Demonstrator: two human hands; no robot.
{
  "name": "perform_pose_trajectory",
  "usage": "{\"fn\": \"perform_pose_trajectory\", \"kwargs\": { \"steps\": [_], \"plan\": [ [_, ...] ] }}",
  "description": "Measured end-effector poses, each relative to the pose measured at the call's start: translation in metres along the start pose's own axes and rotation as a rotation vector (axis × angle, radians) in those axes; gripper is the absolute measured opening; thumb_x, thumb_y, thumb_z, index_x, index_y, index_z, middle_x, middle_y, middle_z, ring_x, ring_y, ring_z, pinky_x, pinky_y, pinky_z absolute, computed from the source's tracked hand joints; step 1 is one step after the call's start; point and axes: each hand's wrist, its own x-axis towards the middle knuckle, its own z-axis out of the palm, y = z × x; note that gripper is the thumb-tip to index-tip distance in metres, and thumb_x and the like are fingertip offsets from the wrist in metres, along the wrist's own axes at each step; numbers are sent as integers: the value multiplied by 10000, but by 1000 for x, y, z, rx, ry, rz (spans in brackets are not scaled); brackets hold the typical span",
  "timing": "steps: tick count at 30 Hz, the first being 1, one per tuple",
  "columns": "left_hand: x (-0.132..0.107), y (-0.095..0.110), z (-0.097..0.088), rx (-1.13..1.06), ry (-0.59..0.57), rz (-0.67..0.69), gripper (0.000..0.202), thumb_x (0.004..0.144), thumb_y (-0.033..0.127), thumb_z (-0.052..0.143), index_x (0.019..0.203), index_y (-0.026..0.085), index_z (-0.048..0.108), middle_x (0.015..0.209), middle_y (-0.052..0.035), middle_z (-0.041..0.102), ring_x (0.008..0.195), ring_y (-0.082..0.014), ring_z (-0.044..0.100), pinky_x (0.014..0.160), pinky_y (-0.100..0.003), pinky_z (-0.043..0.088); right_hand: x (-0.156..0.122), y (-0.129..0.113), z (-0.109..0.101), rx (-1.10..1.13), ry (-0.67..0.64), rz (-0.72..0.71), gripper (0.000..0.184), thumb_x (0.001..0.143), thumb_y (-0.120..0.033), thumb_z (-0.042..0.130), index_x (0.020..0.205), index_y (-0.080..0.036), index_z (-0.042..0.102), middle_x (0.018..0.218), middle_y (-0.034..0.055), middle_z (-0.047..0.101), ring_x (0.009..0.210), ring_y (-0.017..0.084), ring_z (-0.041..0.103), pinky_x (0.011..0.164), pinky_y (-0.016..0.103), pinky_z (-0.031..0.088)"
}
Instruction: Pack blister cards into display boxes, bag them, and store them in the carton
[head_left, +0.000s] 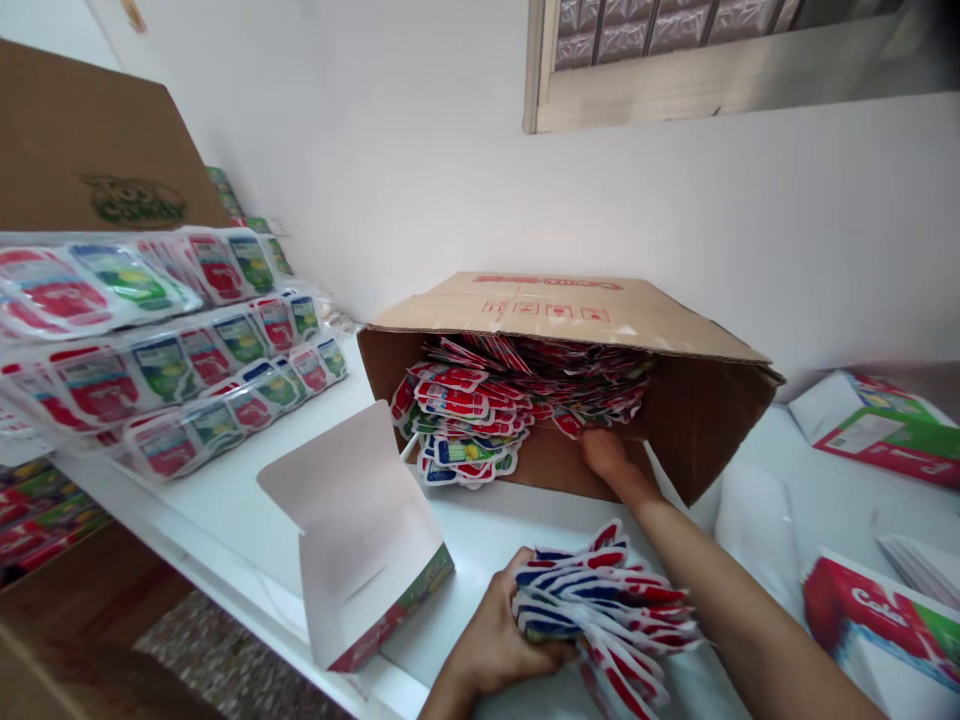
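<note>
Near the table's front edge, my left hand point(499, 630) is wrapped around a thick fanned bundle of small candy packets point(592, 610) with red, blue and white ends. My right hand point(606, 458) reaches into the mouth of a large cardboard box point(577, 305) lying on its side. Its fingers are closed at the edge of a red candy packet point(568, 424); the fingertips are partly hidden. More packets point(540, 370) fill the box, and a neat stack of packets point(469, 425) sits at its left opening. Left of my hands stands a display carton point(367, 550) with its lid up.
Clear-wrapped strips of packets point(165, 370) are piled at the left, before a brown carton point(97, 150). On the right lie a printed carton point(892, 425) and a red cola carton point(877, 620). The white table point(240, 520) meets a wall behind the box.
</note>
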Motion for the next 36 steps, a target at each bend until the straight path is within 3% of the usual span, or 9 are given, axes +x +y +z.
{"fn": "perform_pose_trajectory", "kwargs": {
  "steps": [6, 9, 13, 18, 24, 26, 29, 33, 36],
  "plan": [
    [-3, -6, -1, -41, -16, 33, 571, 594, 98, 762, 1115, 154, 535, 1040, -57, 685, 945, -222, 640, 823, -290, 500, -44, -6, -10, 62, 55, -65, 202, 953, -252, 483, 1045, -140, 624, 1136, 123, 615, 1068, 226, 569, 927, 402, 449],
    [-4, -9, -2, -30, -21, 43, 600, 590, 129, 788, 1132, 151, 532, 1026, -57, 678, 972, -239, 636, 852, -309, 494, -74, -3, -25, 171, 31, -129, 291, 948, -184, 312, 940, -162, 602, 941, 91, 636, 913, 201, 593, 807, 322, 446],
    [-3, -12, -3, -25, -35, 39, 609, 619, 174, 792, 1162, 157, 517, 1055, -64, 662, 990, -247, 630, 875, -336, 488, -102, -5, -66, 320, -107, -280, 301, 911, -221, 272, 801, -192, 550, 746, 2, 584, 712, 150, 544, 649, 244, 407],
    [1, -12, -5, 74, 49, 71, 792, 530, 213, 861, 1235, 169, 502, 1133, -72, 601, 1075, -256, 592, 979, -354, 438, -108, -36, -117, 396, -338, -487, 233, 854, -240, 414, 662, -191, 537, 646, -26, 553, 596, 116, 464, 568, 222, 338],
    [-2, -15, -4, 48, 61, 66, 725, 603, 229, 831, 1205, 175, 430, 1046, -45, 608, 956, -214, 602, 848, -317, 472, -118, -67, -123, 430, -477, -621, 276, 899, -362, 474, 775, -177, 638, 725, 4, 636, 647, 128, 540, 591, 218, 381],
    [-3, -16, -4, 53, 95, 72, 883, 579, 209, 843, 1301, 193, 334, 1076, -51, 600, 951, -210, 604, 841, -315, 469, -120, -62, -114, 490, -454, -572, 404, 959, -453, 361, 900, -182, 655, 780, 17, 674, 666, 130, 573, 611, 221, 413],
    [-3, -16, -3, 24, 74, 62, 1037, 562, 208, 853, 1400, 204, 242, 1212, -98, 573, 1063, -244, 591, 932, -354, 447, -112, -41, -95, 475, -345, -320, 572, 989, -530, 195, 995, -197, 659, 790, 28, 709, 627, 124, 621, 592, 217, 444],
    [-1, -12, -3, -30, -24, 72, 778, 614, 188, 811, 1293, 169, 432, 1225, -109, 608, 1135, -276, 571, 986, -373, 435, -76, -8, -75, 238, -46, -9, 390, 984, -369, 328, 1054, -148, 641, 910, 125, 706, 792, 212, 667, 679, 283, 458],
    [-1, -11, -2, -27, -25, 69, 673, 619, 158, 795, 1218, 159, 491, 1158, -94, 643, 1068, -267, 606, 958, -365, 463, -43, 8, -69, 69, 149, 94, 344, 946, -203, 349, 1167, -115, 597, 1115, 219, 637, 1011, 301, 609, 781, 366, 443]
  ]
}}
